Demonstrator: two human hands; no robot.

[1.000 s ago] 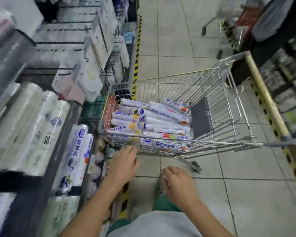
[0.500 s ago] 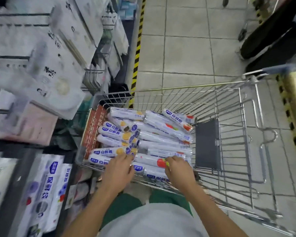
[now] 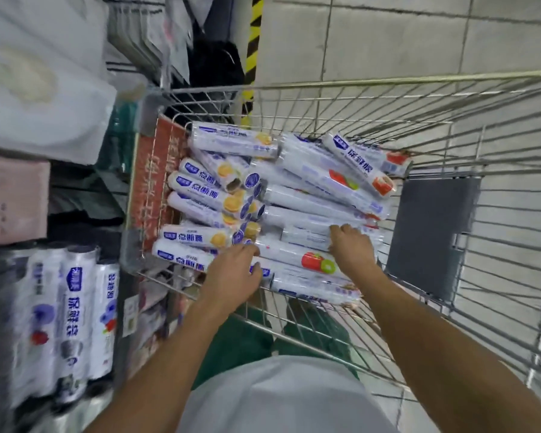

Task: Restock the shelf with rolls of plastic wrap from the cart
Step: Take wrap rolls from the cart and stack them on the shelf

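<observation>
- Tiled floor [image 3: 388,42] is seen behind a wire cart [image 3: 356,83], centre frame, heaped with rolls of plastic wrap [image 3: 310,214].
- Single rolls are gripped by the left hand [image 3: 231,276] and the right hand [image 3: 352,248] (fingers curled over).
- Loose neighbours could be dragged out and dropped.
- Hands are sunk deeper into the pile than earlier.

Pale grey top [image 3: 281,398], green trousers [image 3: 231,348].

We count about fifteen rolls of plastic wrap [image 3: 310,210] in one wire cart [image 3: 388,81], three shelved rolls [image 3: 75,323] outside it, and two hands: left hand [image 3: 231,276], right hand [image 3: 352,248].
</observation>
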